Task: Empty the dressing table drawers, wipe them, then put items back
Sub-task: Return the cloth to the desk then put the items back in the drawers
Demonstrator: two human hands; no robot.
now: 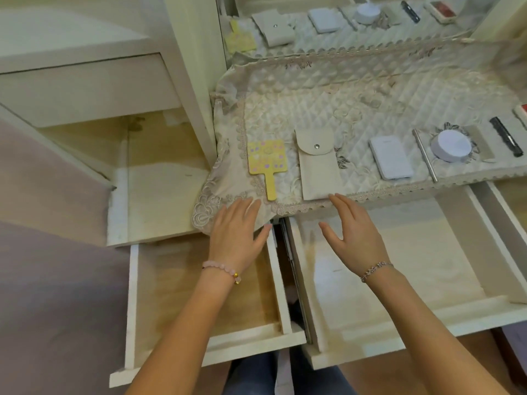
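Drawers (399,266) extended toward person, lengthwise, parallel

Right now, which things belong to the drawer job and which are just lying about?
Job: left drawer, right drawer, yellow hand mirror, snap pouch, white case, round jar, black tube.
Lying about: quilted lace cover, dressing-table mirror, purple fabric.

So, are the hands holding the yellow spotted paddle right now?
No, the yellow spotted paddle lies on the quilted cloth, clear of the left hand and right hand.
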